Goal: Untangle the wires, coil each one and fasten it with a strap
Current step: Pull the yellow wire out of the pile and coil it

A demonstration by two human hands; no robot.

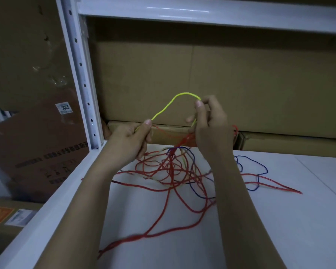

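Behind your hands a large cardboard box [221,82] fills the back of the white metal shelf [279,210], with a perforated white upright [81,74] at the left and more cartons [37,148] beyond it. On the shelf board lies the tangle: long red wires [169,191] looping across most of it, a blue wire [248,167] trailing toward the right. Above that heap you hold 1 yellow wire [171,103] lifted clear, arched between your 2 hands. Your left hand [130,140] has its grip clenched round the lower end of the arch, thumb pressed on top. Your right hand [209,123] pinches the other end between thumb and fingertips, and the yellow strand drops below it into the red loops.
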